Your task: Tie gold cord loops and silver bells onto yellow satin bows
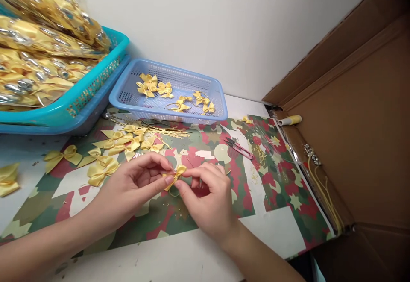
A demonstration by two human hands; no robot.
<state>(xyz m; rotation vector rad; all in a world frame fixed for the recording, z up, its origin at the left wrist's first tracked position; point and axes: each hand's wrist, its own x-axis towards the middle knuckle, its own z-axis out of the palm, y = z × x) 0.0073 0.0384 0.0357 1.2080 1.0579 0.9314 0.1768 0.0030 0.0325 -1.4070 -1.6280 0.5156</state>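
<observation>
A small yellow ribbon bow (180, 171) is pinched between both my hands above the patterned paper sheet. My left hand (136, 186) grips its left side with thumb and forefinger. On the other side, my right hand (209, 194) holds it the same way, fingertips close to the knot. A thin yellowish loop of cord or wire hangs just under the bow. Left of my hands lies a pile of yellow bows (128, 139), with a loose bow (101, 170) nearest my left wrist. Gold wire ties (169, 131) are spread behind the pile.
Behind stands a blue basket (166, 115) with several bows inside. A turquoise basket (96, 83) at left is heaped with bagged bows. Pink-handled thread snips (239, 148) lie to the right. A cardboard wall (358, 115) bounds the right side, with a yellow-white cone (290, 120) beside it.
</observation>
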